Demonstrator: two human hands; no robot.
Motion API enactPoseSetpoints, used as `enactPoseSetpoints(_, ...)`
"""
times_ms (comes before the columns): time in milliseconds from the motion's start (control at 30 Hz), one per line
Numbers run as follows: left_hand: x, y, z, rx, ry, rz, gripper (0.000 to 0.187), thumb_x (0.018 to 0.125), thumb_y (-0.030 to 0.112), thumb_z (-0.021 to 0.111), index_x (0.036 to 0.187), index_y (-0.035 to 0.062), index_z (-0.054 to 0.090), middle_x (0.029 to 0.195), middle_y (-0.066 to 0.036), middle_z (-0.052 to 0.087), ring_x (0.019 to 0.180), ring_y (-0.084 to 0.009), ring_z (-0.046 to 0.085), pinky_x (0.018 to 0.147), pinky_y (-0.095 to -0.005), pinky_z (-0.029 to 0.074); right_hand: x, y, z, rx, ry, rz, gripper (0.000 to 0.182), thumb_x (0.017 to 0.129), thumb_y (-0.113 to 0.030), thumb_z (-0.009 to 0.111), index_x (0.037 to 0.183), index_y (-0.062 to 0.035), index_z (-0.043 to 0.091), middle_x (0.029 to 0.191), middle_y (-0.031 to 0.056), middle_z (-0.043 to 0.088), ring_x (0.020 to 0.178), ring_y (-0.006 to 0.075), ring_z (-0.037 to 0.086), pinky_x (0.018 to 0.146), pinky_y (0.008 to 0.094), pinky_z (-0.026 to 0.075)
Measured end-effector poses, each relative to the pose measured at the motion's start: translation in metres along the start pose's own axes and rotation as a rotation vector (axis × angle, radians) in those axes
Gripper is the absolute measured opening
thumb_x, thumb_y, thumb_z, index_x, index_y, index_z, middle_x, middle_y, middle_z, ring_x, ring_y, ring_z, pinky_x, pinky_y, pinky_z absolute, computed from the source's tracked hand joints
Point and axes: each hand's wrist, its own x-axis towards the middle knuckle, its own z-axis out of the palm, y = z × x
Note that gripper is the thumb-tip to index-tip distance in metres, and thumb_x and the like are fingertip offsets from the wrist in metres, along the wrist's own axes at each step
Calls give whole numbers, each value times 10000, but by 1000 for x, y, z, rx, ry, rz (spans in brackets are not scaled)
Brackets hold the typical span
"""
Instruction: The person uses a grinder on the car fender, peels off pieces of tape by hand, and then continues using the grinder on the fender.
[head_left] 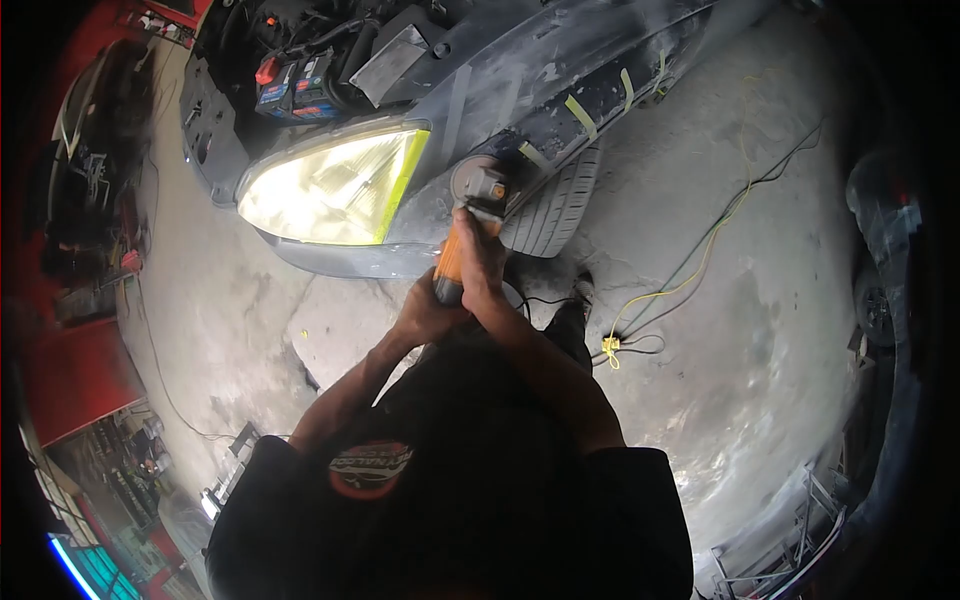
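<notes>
Both my hands are wrapped round an orange and black angle grinder [453,262]. My left hand [425,312] closes on its rear end, and my right hand [480,262] grips the body nearer the head. The grinder's round disc [475,178] lies at the grey car fender [440,195], just right of the lit-looking headlight [325,195], which has yellow-green tape [402,185] along its edge. Whether the disc touches the panel is hard to tell. Below the fender a tyre [560,210] shows.
A battery [300,88] sits in the open engine bay. Strips of tape [581,117] mark the fender's right part. On the concrete floor [720,330], a yellow cord [712,240] and dark cables run to a yellow outlet block [611,346]. Metal frames [800,540] stand at lower right.
</notes>
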Motion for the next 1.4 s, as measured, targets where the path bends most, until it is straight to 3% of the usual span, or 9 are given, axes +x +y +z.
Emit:
enactPoseSetpoints(100, 19, 18, -3, 82, -13, -12, 677, 682, 151, 865, 1250, -54, 558, 1021, -148, 706, 935, -194, 684, 820, -358, 550, -8, -49, 10, 96, 26, 63, 460, 874, -454, 763, 1015, -33, 641, 792, 57, 631, 675, 152, 645, 540, 309, 530)
enactPoseSetpoints(367, 14, 13, -1, 83, -6, 74, 694, 679, 120, 868, 1272, -51, 549, 1035, -114, 697, 906, -156, 653, 794, -330, 555, 7, -18, 4, 63, 40, 13, 552, 852, -458, 786, 1125, 4, 657, 974, 86, 679, 800, 179, 657, 742, 347, 525)
enactPoseSetpoints(500, 31, 26, -4, 163, -52, -11, 664, 682, 163, 862, 1236, -49, 563, 1063, -161, 712, 987, -229, 688, 869, -372, 541, 6, -48, 6, 115, 63, 62, 590, 839, -478, 796, 1117, 13, 626, 934, 96, 646, 720, 188, 657, 630, 337, 552)
enactPoseSetpoints(800, -10, 3, -12, 37, -24, -72, 580, 706, 109, 834, 1202, -30, 568, 854, -83, 675, 647, -131, 636, 551, -311, 533, -8, 10, 12, -47, 9, -69, 513, 864, -474, 764, 1058, -22, 617, 759, 85, 633, 599, 192, 641, 571, 336, 544)
enactPoseSetpoints(867, -19, -8, -16, 21, -20, -119, 617, 711, 122, 833, 1239, -29, 555, 934, -107, 679, 751, -152, 641, 633, -326, 526, -21, 17, 12, -4, -69, 68, 503, 866, -417, 791, 1137, -15, 656, 1012, 65, 683, 871, 153, 634, 790, 330, 512)
enactPoseSetpoints(1033, 0, 5, -11, 121, -18, -97, 692, 703, 163, 851, 1291, -33, 544, 1091, -151, 698, 994, -192, 671, 859, -363, 541, -18, -13, 12, 102, 21, 65, 475, 883, -419, 770, 1079, -3, 648, 894, 60, 643, 720, 148, 617, 646, 314, 501)
enactPoseSetpoints(1067, 6, 16, -5, 89, 7, -37, 612, 712, 107, 841, 1232, -35, 551, 907, -89, 686, 710, -133, 648, 606, -321, 546, -8, -16, 9, 101, 24, 23, 474, 881, -425, 769, 1068, -5, 652, 888, 62, 640, 707, 155, 619, 633, 317, 503)
enactPoseSetpoints(1167, 25, 15, -8, 131, -34, 39, 654, 690, 115, 866, 1248, -31, 557, 1018, -91, 688, 871, -158, 654, 758, -336, 552, -2, -31, 8, 89, 38, 11, 466, 878, -429, 769, 1043, -7, 660, 902, 71, 644, 723, 162, 630, 643, 321, 513)
enactPoseSetpoints(1400, -25, -11, -11, 7, 21, -113, 597, 727, 68, 826, 1241, -26, 538, 921, -82, 675, 741, -136, 668, 625, -303, 553, -23, 20, 12, 31, -96, 106, 381, 889, -327, 780, 1080, -17, 671, 959, 56, 683, 841, 139, 635, 769, 321, 513)
